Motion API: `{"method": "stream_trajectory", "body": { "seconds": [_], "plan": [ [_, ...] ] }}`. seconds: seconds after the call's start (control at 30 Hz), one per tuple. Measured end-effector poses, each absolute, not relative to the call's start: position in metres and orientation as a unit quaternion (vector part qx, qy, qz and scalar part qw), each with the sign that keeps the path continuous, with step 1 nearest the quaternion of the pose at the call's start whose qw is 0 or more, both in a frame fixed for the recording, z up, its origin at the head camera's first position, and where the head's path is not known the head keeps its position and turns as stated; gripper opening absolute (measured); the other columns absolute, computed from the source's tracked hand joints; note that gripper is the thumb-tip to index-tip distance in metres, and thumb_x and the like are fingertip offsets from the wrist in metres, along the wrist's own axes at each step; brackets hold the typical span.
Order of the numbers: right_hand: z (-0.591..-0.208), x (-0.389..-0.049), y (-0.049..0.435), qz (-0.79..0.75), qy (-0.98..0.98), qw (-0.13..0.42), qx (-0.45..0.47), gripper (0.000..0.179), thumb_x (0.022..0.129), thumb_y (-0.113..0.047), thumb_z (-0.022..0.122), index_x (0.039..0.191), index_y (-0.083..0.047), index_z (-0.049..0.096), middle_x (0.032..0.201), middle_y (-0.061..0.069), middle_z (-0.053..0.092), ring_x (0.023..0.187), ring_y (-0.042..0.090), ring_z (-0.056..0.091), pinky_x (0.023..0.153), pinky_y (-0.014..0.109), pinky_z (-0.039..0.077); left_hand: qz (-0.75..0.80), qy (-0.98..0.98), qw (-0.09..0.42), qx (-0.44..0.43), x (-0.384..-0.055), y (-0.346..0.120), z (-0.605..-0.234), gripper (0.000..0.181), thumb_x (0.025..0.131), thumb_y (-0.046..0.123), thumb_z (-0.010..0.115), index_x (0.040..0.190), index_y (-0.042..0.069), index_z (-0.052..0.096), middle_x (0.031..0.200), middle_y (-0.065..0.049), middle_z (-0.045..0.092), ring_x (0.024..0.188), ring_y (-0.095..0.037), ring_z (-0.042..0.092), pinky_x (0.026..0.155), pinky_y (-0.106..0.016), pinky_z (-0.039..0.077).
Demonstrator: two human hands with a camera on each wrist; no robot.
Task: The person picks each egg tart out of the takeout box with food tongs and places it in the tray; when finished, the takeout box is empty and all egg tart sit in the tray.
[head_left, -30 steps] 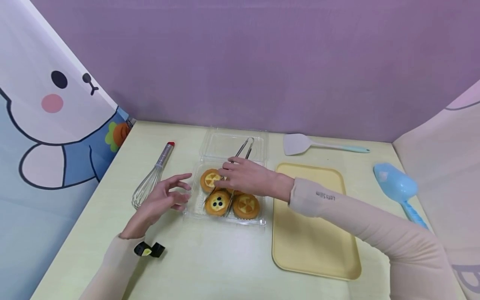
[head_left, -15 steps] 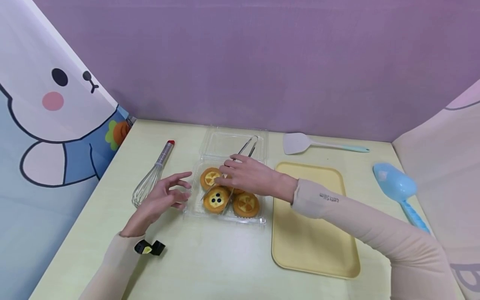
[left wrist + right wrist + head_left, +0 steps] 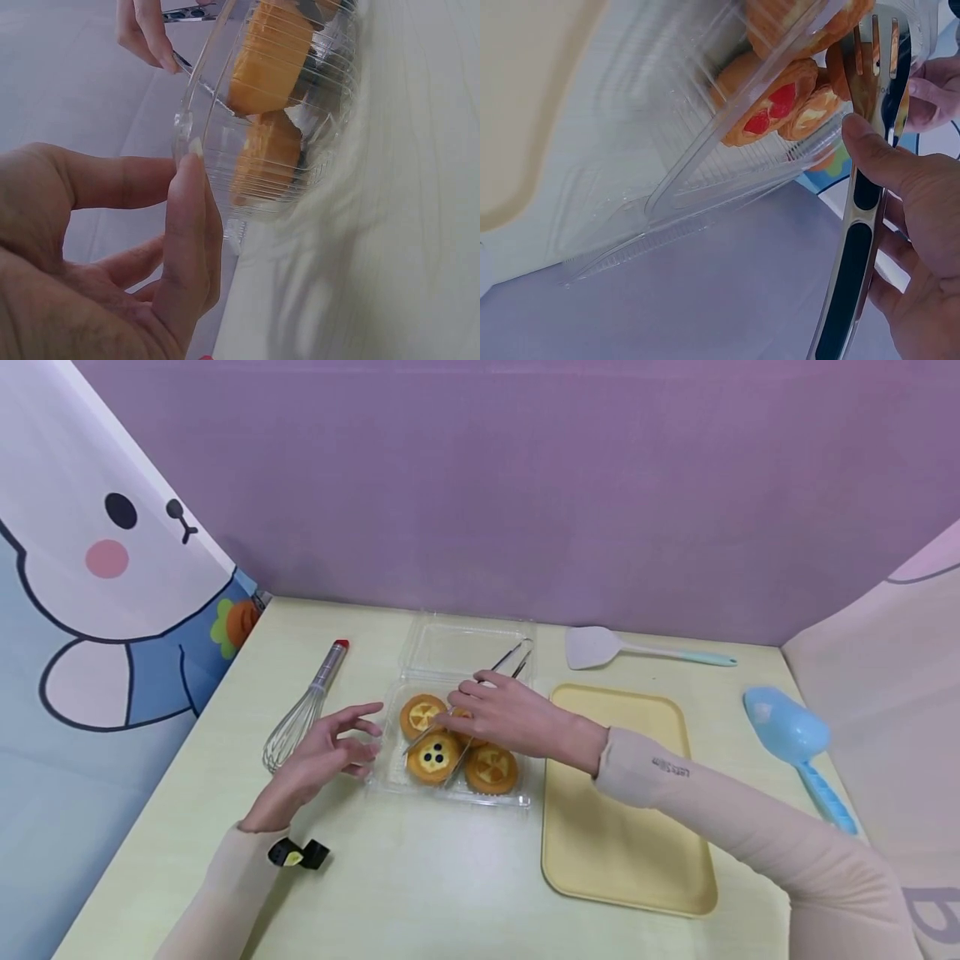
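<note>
My right hand (image 3: 506, 714) grips metal serving tongs (image 3: 853, 281) with dark handle inlays and slotted tips. The tong arms straddle a round egg-tart-like pastry (image 3: 433, 758) topped with dark berries, at the front left of a clear plastic clamshell box (image 3: 491, 800). Beside it sits an orange-patterned pastry (image 3: 491, 769), and behind it another pastry (image 3: 422, 717). A red-fruit pastry (image 3: 771, 107) shows in the right wrist view, mostly covered by my hand in the head view. My left hand (image 3: 322, 756) is at the box's left side, its loosely bent fingertips right at the rim.
A whisk (image 3: 303, 710) lies left of the box, near my left hand. To the right is a yellow tray (image 3: 622, 868), partly under my right forearm. A spatula (image 3: 596, 648) lies behind the tray, and a blue scoop (image 3: 787, 727) at the far right.
My right hand has shifted slightly right, and the tongs' top end has swung to the right. The tong tips and the berry pastry have moved a little away from me. My left hand stays put.
</note>
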State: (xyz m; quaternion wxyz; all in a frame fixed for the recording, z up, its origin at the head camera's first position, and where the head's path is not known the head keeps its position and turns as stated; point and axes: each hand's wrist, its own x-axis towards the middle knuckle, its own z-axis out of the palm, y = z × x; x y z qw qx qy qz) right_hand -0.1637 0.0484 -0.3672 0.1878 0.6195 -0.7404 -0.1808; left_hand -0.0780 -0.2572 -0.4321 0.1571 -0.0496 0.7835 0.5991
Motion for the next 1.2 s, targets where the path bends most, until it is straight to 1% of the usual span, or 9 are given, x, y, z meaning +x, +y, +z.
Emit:
{"method": "stream_trajectory", "body": {
  "seconds": [0.17, 0.33, 0.57, 0.67, 0.77, 0.87, 0.97, 1.2],
  "plan": [
    [-0.368, -0.163, 0.055, -0.172, -0.749, 0.193, 0.609, 0.054, 0.099, -0.004, 0.067, 0.146, -0.028, 0.055, 0.129, 0.0, 0.064, 0.119, 0.019, 0.061, 0.109, 0.037, 0.052, 0.599, 0.784, 0.158, -0.047, -0.079, -0.256, -0.43, 0.074, 0.092, -0.003, 0.064, 0.161, 0.01, 0.038, 0.135, -0.025, 0.053, 0.086, -0.012, 0.066, 0.069, -0.028, 0.063],
    [-0.368, -0.161, 0.064, -0.17, -0.764, 0.188, 0.593, 0.057, 0.096, -0.002, 0.069, 0.146, -0.026, 0.054, 0.131, 0.0, 0.064, 0.119, 0.02, 0.061, 0.108, 0.038, 0.052, 0.599, 0.783, 0.16, -0.044, -0.079, -0.256, -0.429, 0.076, 0.092, -0.004, 0.064, 0.161, 0.009, 0.037, 0.135, -0.025, 0.053, 0.086, -0.011, 0.066, 0.069, -0.027, 0.063],
    [-0.361, -0.159, 0.085, -0.15, -0.788, 0.187, 0.567, 0.066, 0.092, 0.004, 0.071, 0.148, -0.026, 0.053, 0.132, 0.001, 0.063, 0.121, 0.02, 0.06, 0.108, 0.039, 0.052, 0.603, 0.78, 0.163, -0.045, -0.078, -0.256, -0.428, 0.076, 0.092, -0.004, 0.064, 0.161, 0.009, 0.037, 0.134, -0.024, 0.053, 0.087, -0.011, 0.066, 0.07, -0.027, 0.063],
    [-0.358, -0.16, 0.097, -0.129, -0.802, 0.178, 0.555, 0.068, 0.092, 0.006, 0.07, 0.149, -0.026, 0.053, 0.135, 0.003, 0.063, 0.122, 0.023, 0.06, 0.109, 0.042, 0.051, 0.602, 0.781, 0.163, -0.045, -0.078, -0.256, -0.428, 0.075, 0.092, -0.004, 0.065, 0.161, 0.009, 0.037, 0.133, -0.024, 0.053, 0.087, -0.011, 0.066, 0.07, -0.027, 0.063],
    [-0.354, -0.161, 0.111, -0.116, -0.816, 0.168, 0.541, 0.066, 0.094, 0.006, 0.067, 0.15, -0.025, 0.053, 0.136, 0.005, 0.063, 0.124, 0.026, 0.06, 0.107, 0.045, 0.052, 0.601, 0.781, 0.163, -0.045, -0.077, -0.256, -0.428, 0.075, 0.093, -0.003, 0.065, 0.161, 0.009, 0.037, 0.133, -0.024, 0.053, 0.086, -0.011, 0.066, 0.07, -0.027, 0.063],
    [-0.348, -0.16, 0.127, -0.105, -0.831, 0.158, 0.523, 0.063, 0.096, 0.004, 0.065, 0.151, -0.023, 0.053, 0.137, 0.007, 0.062, 0.126, 0.029, 0.059, 0.107, 0.048, 0.051, 0.6, 0.781, 0.164, -0.045, -0.077, -0.257, -0.428, 0.075, 0.093, -0.002, 0.066, 0.161, 0.008, 0.037, 0.133, -0.024, 0.053, 0.084, -0.01, 0.065, 0.069, -0.027, 0.062],
    [-0.342, -0.161, 0.145, -0.097, -0.845, 0.156, 0.503, 0.062, 0.095, 0.001, 0.068, 0.152, -0.021, 0.053, 0.137, 0.009, 0.062, 0.127, 0.031, 0.059, 0.107, 0.05, 0.051, 0.598, 0.783, 0.164, -0.044, -0.076, -0.257, -0.427, 0.074, 0.094, -0.001, 0.066, 0.161, 0.008, 0.037, 0.133, -0.024, 0.053, 0.083, -0.01, 0.065, 0.069, -0.027, 0.062],
    [-0.339, -0.167, 0.19, -0.081, -0.873, 0.163, 0.452, 0.06, 0.094, -0.017, 0.076, 0.15, -0.02, 0.055, 0.134, 0.011, 0.063, 0.124, 0.033, 0.06, 0.103, 0.051, 0.052, 0.597, 0.783, 0.166, -0.044, -0.077, -0.257, -0.426, 0.074, 0.094, 0.0, 0.067, 0.161, 0.008, 0.037, 0.133, -0.023, 0.053, 0.083, -0.01, 0.065, 0.069, -0.026, 0.062]
  ]
}}
